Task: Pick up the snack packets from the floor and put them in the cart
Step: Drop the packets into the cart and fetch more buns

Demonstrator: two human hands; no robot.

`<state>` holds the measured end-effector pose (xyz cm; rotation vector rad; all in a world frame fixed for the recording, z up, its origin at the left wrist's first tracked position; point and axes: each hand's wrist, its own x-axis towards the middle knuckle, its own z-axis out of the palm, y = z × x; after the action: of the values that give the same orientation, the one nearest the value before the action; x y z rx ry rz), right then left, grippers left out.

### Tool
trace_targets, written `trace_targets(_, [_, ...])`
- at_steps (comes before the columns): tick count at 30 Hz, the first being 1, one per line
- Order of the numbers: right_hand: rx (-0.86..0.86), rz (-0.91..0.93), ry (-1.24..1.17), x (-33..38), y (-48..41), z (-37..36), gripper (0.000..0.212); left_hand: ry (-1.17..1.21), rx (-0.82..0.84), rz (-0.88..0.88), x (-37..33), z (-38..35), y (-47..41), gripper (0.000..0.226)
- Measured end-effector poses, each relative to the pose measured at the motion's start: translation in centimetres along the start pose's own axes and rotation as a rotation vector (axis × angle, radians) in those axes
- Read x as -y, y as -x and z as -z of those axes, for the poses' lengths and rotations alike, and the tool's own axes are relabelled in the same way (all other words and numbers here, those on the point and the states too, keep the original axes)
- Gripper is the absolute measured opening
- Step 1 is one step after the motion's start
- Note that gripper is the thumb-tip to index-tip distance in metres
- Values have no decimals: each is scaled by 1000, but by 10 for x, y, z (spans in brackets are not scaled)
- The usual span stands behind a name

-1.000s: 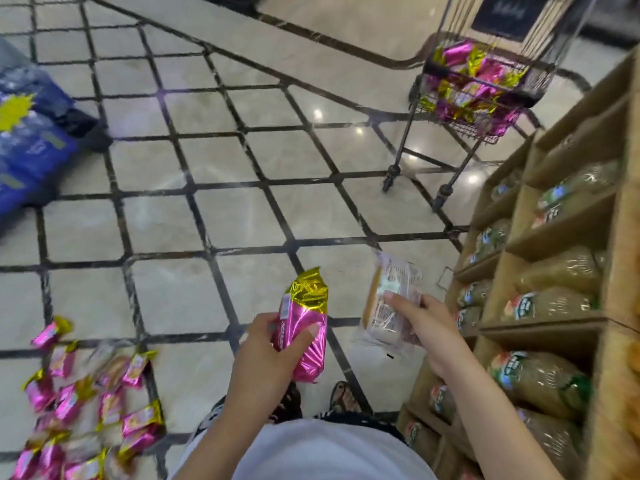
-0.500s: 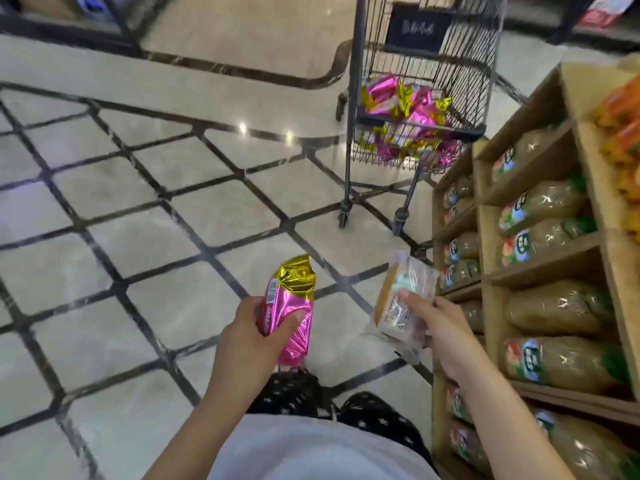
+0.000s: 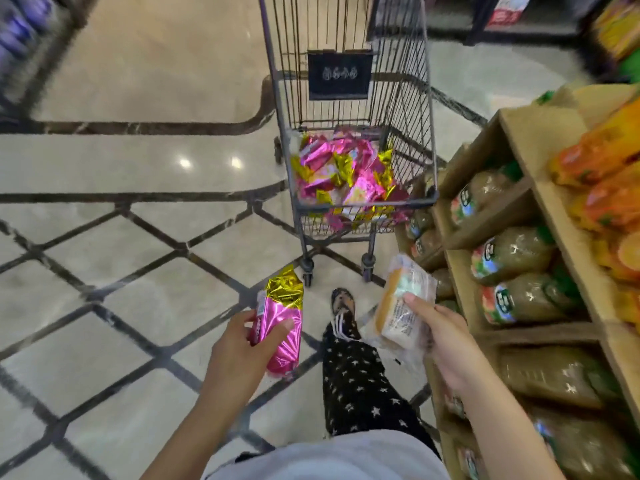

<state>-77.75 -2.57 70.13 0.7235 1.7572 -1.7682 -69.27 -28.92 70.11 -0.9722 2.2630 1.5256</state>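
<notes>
Head view: left hand (image 3: 242, 344) grips pink packet (image 3: 281, 327), right hand (image 3: 446, 341) grips clear packet (image 3: 398, 306); cart (image 3: 363, 202) ahead; carrying step, drop-in likely next.

In the lower middle of the frame the left hand (image 3: 239, 344) grips a pink packet (image 3: 282, 327) with a gold crimped top, held upright. To its right, the right hand (image 3: 446, 344) holds a clear packet (image 3: 398, 306) with a pale sandwich-like snack inside, tilted toward the left. Between the hands a leg (image 3: 353, 375) in black star-print trousers steps onto the floor (image 3: 138, 237), pale tile with dark diagonal lines. Above, at centre, stands a wire cart (image 3: 367, 205) with a black sign (image 3: 339, 76) on its back wall and a pile of pink and gold packets (image 3: 343, 178) in its basket. Along the right edge runs a wooden shelf (image 3: 519, 126) stocked with brownish packs (image 3: 512, 254) and orange packs (image 3: 606, 168).
</notes>
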Motion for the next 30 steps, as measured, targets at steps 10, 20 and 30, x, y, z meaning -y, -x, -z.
trace_targets(10, [-19,90,124,214,-184,-17,33,-21,-35,-36,-189,-21,-169,41])
trace_targets(20, [-150,-8,155,274,-260,-69,48,-141,123,-95,-264,-5,-292,46])
trace_targets(30, [-367,-128,-43,261,-272,-139,49,-367,419,-302,-322,42,-395,55])
